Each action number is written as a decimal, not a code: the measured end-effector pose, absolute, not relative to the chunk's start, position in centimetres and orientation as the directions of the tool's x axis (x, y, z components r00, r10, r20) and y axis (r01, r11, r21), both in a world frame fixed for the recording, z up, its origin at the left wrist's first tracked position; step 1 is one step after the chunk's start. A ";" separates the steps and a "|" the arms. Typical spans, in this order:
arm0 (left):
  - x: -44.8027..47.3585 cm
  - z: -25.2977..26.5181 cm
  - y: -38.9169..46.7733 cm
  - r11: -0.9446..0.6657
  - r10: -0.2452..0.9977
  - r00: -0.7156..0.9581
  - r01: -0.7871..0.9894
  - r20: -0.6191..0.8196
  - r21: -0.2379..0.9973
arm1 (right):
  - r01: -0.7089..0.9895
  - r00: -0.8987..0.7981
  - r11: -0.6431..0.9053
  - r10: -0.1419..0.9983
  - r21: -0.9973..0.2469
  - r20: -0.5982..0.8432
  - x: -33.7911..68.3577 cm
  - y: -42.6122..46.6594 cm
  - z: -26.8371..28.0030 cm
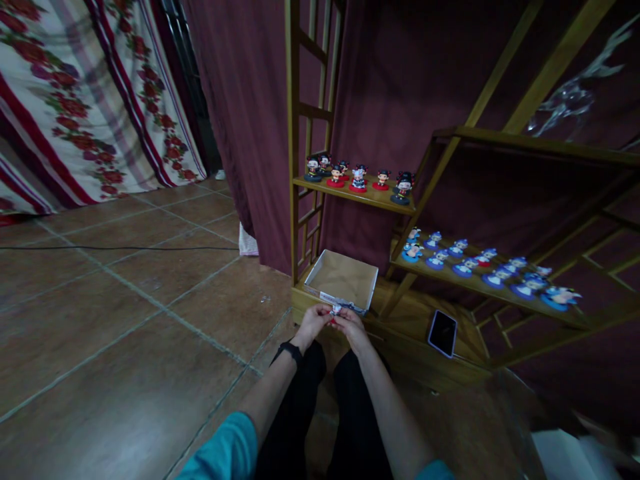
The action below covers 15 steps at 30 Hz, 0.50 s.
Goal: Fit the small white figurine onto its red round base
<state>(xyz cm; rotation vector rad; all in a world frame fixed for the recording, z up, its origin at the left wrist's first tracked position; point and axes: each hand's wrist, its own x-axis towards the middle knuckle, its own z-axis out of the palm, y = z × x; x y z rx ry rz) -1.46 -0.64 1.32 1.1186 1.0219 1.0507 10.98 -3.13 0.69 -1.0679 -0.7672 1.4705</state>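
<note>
A small figurine [337,311] with a white head and some red at its base is held between my two hands, in front of the open box. My left hand [315,321] pinches it from the left, with a dark band on that wrist. From the other side my right hand [351,327] grips it with thumb and fingers. Just beyond the hands stands a shallow cardboard box [350,273] with white outer walls, resting on the wooden base of the shelf. Fine detail of the figurine is too small to make out.
Several red- and dark-based figurines [358,179] stand on the upper left shelf. Several blue-based ones [466,267] line the lower right shelf. A tablet or phone [443,333] lies on the base at right. A clear ornament [567,100] sits higher up. A cable [120,249] crosses the floor.
</note>
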 end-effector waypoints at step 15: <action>-1.4 1.7 -0.9 0.141 0.976 0.184 -0.141 -0.114 0.980 | -0.425 0.043 -0.160 0.980 -0.891 -0.196 11.1 -3.4 1.0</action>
